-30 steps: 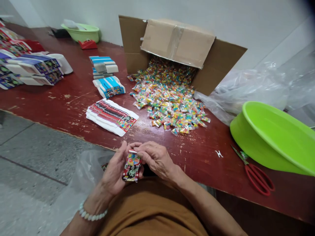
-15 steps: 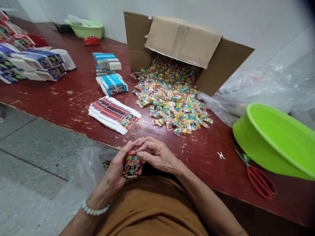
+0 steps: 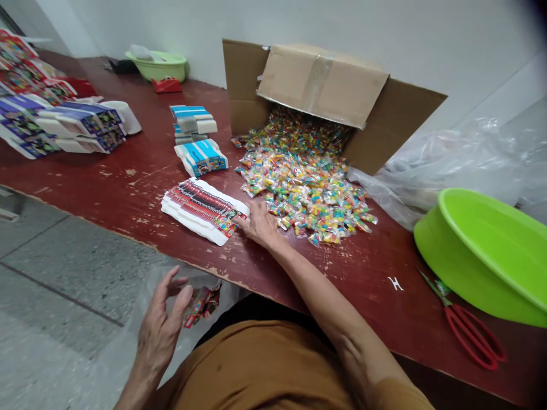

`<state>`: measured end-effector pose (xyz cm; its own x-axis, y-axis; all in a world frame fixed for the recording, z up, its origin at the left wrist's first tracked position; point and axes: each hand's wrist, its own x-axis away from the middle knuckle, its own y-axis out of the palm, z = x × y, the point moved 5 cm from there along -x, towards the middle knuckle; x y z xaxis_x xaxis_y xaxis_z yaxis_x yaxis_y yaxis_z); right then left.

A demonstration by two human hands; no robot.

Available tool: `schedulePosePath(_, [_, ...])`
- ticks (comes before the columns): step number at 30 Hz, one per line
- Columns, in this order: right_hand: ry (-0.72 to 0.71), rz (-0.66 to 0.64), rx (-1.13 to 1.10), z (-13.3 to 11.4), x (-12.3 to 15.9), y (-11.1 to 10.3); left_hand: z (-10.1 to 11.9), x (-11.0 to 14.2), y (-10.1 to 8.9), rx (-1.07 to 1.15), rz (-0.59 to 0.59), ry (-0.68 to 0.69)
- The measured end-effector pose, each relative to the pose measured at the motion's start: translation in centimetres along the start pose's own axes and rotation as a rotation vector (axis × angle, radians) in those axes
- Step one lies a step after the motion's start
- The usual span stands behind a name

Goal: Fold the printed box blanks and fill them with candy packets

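My right hand (image 3: pixel 258 225) reaches forward onto the red table (image 3: pixel 128 188), fingers stretched flat against the near end of a fanned stack of flat red-and-black printed cartons (image 3: pixel 200 208). My left hand (image 3: pixel 164 319) hovers below the table edge with fingers spread and nothing in it. Just beside it, a small folded printed box (image 3: pixel 203 302) lies in a clear plastic bag (image 3: pixel 141 307). A heap of small colourful candy packets (image 3: pixel 307 188) spills from a tipped cardboard box (image 3: pixel 325 85) just right of my right hand.
Two stacked green basins (image 3: pixel 491 250) and red scissors (image 3: pixel 474 330) lie at the right, crumpled clear plastic (image 3: pixel 448 159) behind them. Blue flat cartons (image 3: pixel 200 156) and more printed stacks (image 3: pixel 64 125) sit at the left. A far green basin (image 3: pixel 158 65) and red tape dispenser (image 3: pixel 167 85) stand by the wall.
Both hands let go of the small printed box, which now lies in the plastic bag. My right hand moved forward to the carton stack; my left hand dropped and opened.
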<state>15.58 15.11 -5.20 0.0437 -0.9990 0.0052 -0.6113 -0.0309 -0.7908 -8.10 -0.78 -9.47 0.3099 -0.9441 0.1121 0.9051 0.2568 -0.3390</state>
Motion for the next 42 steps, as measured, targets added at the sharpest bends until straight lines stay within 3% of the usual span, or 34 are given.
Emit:
schedulePosePath(3, [0.058, -0.016, 0.070, -0.4, -0.7, 0.5, -0.7, -0.6, -0.9, 0.029, 0.048, 0.010])
schedulePosePath(6, [0.095, 0.057, -0.011, -0.1, -0.7, 0.4, 0.7, -0.8, -0.2, 0.088, 0.037, 0.036])
schedulePosePath(10, [0.138, 0.162, -0.536, 1.2, -0.2, -0.5, 5.5, -1.2, 0.9, 0.049, 0.080, 0.265])
schedulePosePath(13, [0.105, 0.066, -0.798, 1.4, 1.4, -2.0, 8.4, -2.0, 1.2, 0.131, 0.096, 0.313])
schedulePosePath(15, [0.020, -0.108, -0.982, 0.8, 3.2, -3.1, 9.2, -2.4, 2.5, 0.285, -0.096, 0.187])
schedulePosePath(17, [-0.066, -0.276, -1.089, -0.1, 5.3, -4.2, 9.4, -1.7, 5.1, 0.449, -0.478, -0.039])
schedulePosePath(19, [-0.119, -0.386, -1.122, -0.9, 7.2, -5.1, 9.7, 0.6, 7.6, 0.555, -0.885, -0.238])
schedulePosePath(20, [-0.138, -0.416, -1.134, -1.2, 7.9, -5.4, 9.8, 1.9, 8.5, 0.598, -1.031, -0.302])
schedulePosePath(22, [-0.162, -0.432, -1.158, -1.6, 8.9, -5.7, 10.1, 3.7, 9.6, 0.690, -1.142, -0.362])
schedulePosePath(26, [-0.155, -0.402, -1.182, -1.5, 9.5, -5.7, 9.8, 4.5, 10.2, 0.735, -1.025, -0.362])
schedulePosePath(32, [-0.097, -0.422, -1.250, -1.3, 10.2, -5.7, 9.5, 3.5, 9.5, 0.623, -0.886, -0.275])
schedulePosePath(37, [0.007, -0.582, -1.307, -1.6, 12.2, -3.6, 8.8, 2.7, 9.8, 0.591, -0.713, -0.302])
schedulePosePath(38, [0.049, -0.543, -1.292, -1.3, 12.4, -3.2, 8.7, 2.5, 10.0, 0.581, -0.700, -0.293])
schedulePosePath(42, [0.091, -0.174, -1.089, -0.1, 11.4, -3.3, 8.8, 1.7, 10.1, 0.481, -0.588, -0.162])
